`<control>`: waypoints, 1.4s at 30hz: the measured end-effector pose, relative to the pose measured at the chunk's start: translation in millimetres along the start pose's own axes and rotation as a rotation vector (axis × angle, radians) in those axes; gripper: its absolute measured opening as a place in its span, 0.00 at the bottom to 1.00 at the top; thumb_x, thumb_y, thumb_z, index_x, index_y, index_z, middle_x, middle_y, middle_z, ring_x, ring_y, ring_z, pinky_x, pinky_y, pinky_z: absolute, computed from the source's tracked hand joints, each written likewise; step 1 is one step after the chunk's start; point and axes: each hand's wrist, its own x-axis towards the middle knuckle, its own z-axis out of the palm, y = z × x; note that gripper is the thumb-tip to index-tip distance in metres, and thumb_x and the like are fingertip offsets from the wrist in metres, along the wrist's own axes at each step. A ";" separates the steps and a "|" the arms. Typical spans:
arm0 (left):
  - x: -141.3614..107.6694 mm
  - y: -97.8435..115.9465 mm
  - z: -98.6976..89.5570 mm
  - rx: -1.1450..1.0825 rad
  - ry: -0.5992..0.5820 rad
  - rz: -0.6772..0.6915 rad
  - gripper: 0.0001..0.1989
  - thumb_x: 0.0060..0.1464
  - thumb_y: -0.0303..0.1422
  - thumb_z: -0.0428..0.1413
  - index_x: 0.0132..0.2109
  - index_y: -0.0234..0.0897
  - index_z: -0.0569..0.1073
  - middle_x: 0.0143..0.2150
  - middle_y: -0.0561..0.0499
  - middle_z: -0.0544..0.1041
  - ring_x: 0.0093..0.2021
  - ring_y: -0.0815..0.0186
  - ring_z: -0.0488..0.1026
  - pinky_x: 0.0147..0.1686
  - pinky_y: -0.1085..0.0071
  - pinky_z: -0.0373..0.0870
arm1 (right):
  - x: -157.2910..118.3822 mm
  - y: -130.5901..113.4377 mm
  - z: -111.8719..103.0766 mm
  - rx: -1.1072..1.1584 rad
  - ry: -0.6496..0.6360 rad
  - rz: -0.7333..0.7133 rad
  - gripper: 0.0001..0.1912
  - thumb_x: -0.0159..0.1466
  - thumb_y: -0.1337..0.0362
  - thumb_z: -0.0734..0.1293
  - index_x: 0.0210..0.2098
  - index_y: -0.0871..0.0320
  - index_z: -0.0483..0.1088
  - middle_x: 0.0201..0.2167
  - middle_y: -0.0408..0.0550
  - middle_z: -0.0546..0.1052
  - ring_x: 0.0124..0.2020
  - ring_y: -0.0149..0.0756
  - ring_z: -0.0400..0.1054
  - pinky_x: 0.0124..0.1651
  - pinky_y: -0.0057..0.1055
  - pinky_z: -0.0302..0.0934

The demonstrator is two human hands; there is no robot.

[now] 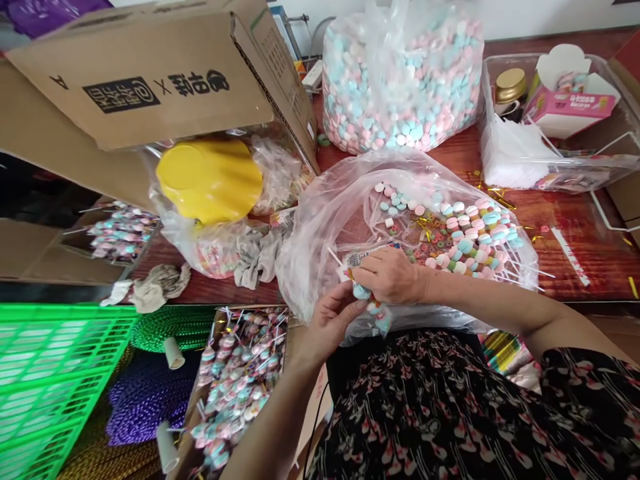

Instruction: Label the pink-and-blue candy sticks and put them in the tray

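Observation:
Between my two hands is a wrapped marshmallow skewer (381,319) in clear film, with pale blue and pink pieces and a white stick pointing up to the left. My left hand (336,312) pinches it from below, thumb and fingers closed. Over its upper part, my right hand (387,275) has its fingers bent and gripping near the stick end. Right of my hands, unwrapped marshmallow skewers (475,237) lie in rows on a clear plastic sheet (320,227). Loose marshmallows (395,199) and small ring candies (425,252) are scattered beside them.
A big bag of marshmallows (400,87) stands behind. At right is a clear plastic bin (550,160); at left are a cardboard box (150,80) and a yellow bowl (210,180). Below the table edge, a box of wrapped skewers (240,380) sits near a green basket (55,380).

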 end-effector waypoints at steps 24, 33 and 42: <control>89.3 -1.0 29.0 1.653 -0.090 0.423 0.12 0.58 0.31 0.50 0.44 0.32 0.76 0.44 0.38 0.76 0.46 0.51 0.72 0.43 0.60 0.70 | -109.1 -9.7 -101.7 -0.191 0.205 0.531 0.09 0.70 0.65 0.61 0.40 0.57 0.73 0.34 0.47 0.77 0.36 0.31 0.70 0.39 0.29 0.63; 108.0 -45.9 -2.4 1.613 0.125 0.688 0.10 0.60 0.28 0.51 0.43 0.35 0.77 0.40 0.42 0.80 0.40 0.55 0.74 0.39 0.64 0.65 | -221.3 -1.4 -130.8 -0.624 0.121 0.931 0.09 0.67 0.66 0.63 0.37 0.57 0.77 0.34 0.49 0.78 0.38 0.37 0.72 0.41 0.30 0.62; 107.7 -40.8 14.6 1.602 0.192 0.604 0.11 0.63 0.31 0.51 0.41 0.37 0.79 0.37 0.42 0.79 0.37 0.55 0.71 0.36 0.63 0.62 | -220.0 10.3 -104.9 -0.742 -0.129 0.988 0.12 0.67 0.66 0.62 0.31 0.58 0.77 0.30 0.49 0.78 0.33 0.36 0.69 0.36 0.32 0.56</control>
